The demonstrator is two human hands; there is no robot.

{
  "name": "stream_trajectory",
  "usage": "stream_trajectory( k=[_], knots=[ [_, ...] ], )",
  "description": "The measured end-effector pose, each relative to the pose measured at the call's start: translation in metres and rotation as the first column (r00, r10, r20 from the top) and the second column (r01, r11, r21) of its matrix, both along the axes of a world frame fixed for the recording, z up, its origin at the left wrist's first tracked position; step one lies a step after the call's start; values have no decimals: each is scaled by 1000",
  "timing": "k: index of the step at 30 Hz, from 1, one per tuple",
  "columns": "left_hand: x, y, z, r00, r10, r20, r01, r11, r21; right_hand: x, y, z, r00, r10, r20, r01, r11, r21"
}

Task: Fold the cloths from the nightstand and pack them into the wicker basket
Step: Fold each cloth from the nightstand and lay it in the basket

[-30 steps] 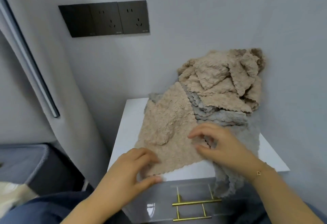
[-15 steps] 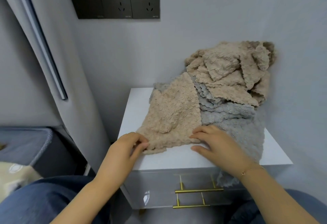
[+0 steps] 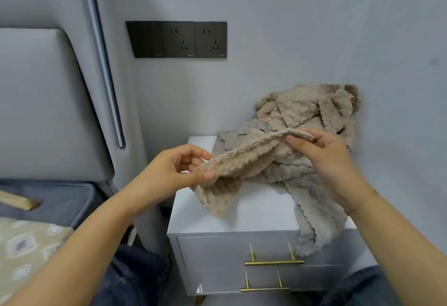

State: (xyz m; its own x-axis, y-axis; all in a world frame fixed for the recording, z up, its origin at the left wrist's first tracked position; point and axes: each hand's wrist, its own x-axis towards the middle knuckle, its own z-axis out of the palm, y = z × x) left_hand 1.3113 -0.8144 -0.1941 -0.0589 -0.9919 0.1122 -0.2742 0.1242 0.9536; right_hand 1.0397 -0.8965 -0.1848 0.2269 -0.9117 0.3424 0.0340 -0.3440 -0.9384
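A beige fluffy cloth (image 3: 244,160) hangs in the air above the white nightstand (image 3: 256,218). My left hand (image 3: 179,170) pinches its near left corner and my right hand (image 3: 324,155) pinches its far right corner, so the cloth stretches between them with a loose fold drooping below. Behind it a pile of beige cloths (image 3: 309,109) leans against the wall corner. A grey cloth (image 3: 312,209) lies under the pile and trails over the nightstand's front right edge. No wicker basket is in view.
The nightstand has two drawers with gold handles (image 3: 273,262). A black socket panel (image 3: 176,39) is on the wall above. A grey padded headboard (image 3: 43,102) and a bed with a patterned pillow (image 3: 26,245) lie to the left. My knees in dark jeans flank the nightstand.
Both hands, which lay on the beige cloth on the nightstand top, have taken its corners and lifted it into the air. The camera has tilted up and back.
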Motion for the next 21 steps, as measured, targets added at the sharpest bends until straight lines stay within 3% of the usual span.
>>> stream_trajectory(
  k=[8, 13, 16, 21],
  knots=[
    [21, 13, 58, 900, 117, 421, -53, 986, -160, 7, 12, 75, 999, -24, 37, 28, 994, -108],
    [31, 23, 79, 910, 246, 333, -145, 943, -300, 4, 16, 100, 996, -57, 66, 66, 986, -152],
    [34, 21, 89, 920, 251, 300, -156, 939, -307, 2, 11, 104, 995, -77, 57, 82, 991, -103],
    [40, -4, 95, 878, 297, 375, -196, 939, -283, 4, -9, 97, 996, -93, -9, 92, 995, -31]
  ],
)
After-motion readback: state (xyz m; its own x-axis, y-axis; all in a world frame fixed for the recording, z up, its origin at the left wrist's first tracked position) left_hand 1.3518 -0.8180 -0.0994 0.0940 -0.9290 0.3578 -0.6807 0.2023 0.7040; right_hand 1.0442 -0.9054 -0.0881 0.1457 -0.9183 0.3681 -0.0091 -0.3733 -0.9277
